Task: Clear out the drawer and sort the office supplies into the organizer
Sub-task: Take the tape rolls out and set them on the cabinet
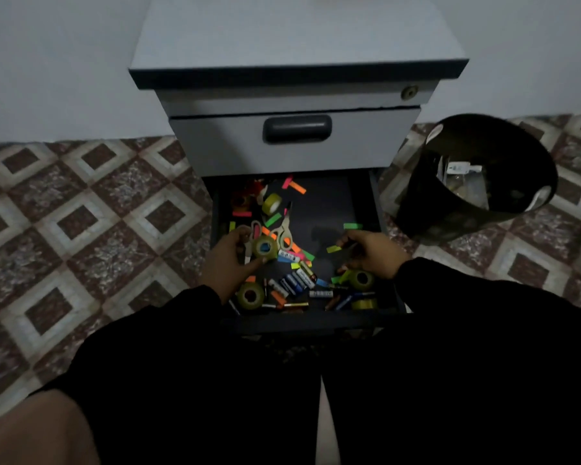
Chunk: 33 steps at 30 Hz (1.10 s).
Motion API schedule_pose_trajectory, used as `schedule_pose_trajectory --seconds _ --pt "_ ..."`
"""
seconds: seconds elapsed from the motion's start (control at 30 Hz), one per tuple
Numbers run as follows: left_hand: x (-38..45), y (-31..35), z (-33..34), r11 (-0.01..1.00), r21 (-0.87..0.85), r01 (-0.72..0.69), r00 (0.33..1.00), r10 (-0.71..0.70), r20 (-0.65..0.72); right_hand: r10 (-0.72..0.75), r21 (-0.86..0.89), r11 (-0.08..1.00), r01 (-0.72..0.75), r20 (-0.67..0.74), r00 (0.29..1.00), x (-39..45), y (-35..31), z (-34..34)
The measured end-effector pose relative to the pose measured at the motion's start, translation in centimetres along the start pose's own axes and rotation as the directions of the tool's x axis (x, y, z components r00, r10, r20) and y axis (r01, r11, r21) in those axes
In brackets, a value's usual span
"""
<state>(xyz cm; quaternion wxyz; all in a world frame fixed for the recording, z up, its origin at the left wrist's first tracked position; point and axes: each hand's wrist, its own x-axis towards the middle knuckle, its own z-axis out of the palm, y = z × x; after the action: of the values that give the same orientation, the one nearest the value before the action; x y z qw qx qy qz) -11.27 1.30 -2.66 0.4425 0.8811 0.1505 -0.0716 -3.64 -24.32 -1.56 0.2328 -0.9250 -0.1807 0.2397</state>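
The dark pulled-out bottom drawer (332,209) lay littered with yellowish tape rolls (250,296), loose batteries (294,282), neon paper strips (297,187) and scissors (284,233).

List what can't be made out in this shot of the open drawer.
- Organizer: not in the head view at all.
- Right hand: its fingers curl round something dark; dim light hides what.
- Battery labels: too small and dark to read.
- Bin contents: pale scraps in shadow, unidentifiable.
- Drawer back: hidden under the closed drawer above.
- Left hand holds a tape roll; its fingers cover what lies beneath.

Long black sleeves (155,347) cover both arms, seemingly to the wrists.
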Motion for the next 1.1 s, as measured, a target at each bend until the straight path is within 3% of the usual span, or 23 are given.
schedule_pose_trajectory --seconds 0.23,0.37,0.47,0.57,0.67,0.97,1.1 --pt "2.3 -0.9 2.4 0.999 0.048 -0.001 1.000 -0.001 0.023 0.072 -0.122 0.991 -0.050 0.182 0.981 2.3 2.3 2.1" --pt "3.3 -1.6 2.7 0.998 0.056 0.009 1.000 -0.008 -0.012 0.168 -0.068 0.984 -0.162 0.089 0.982 2.1 2.9 4.1" --pt "3.7 -2.0 2.7 0.999 0.033 0.002 1.000 -0.002 -0.021 0.252 0.093 0.963 -0.253 0.018 0.968 1.6 2.8 5.8" --pt "3.9 -2.2 2.7 1.000 0.014 0.006 1.000 -0.005 -0.022 0.293 0.259 0.926 -0.276 -0.029 0.956 1.5 2.1 7.1" --pt "4.1 -2.4 3.0 1.000 0.022 0.004 1.000 -0.003 -0.015 0.320 0.281 0.913 -0.296 -0.042 0.947 1.9 1.8 8.3" --pt "4.7 -3.2 3.9 0.999 0.043 0.005 1.000 -0.006 0.008 0.173 0.427 0.895 -0.130 -0.062 0.983 3.1 0.6 8.2" --pt "5.0 -3.6 4.3 0.996 0.093 0.008 1.000 -0.010 0.023 0.257 0.513 0.846 -0.145 -0.154 0.954 3.7 1.0 7.9"
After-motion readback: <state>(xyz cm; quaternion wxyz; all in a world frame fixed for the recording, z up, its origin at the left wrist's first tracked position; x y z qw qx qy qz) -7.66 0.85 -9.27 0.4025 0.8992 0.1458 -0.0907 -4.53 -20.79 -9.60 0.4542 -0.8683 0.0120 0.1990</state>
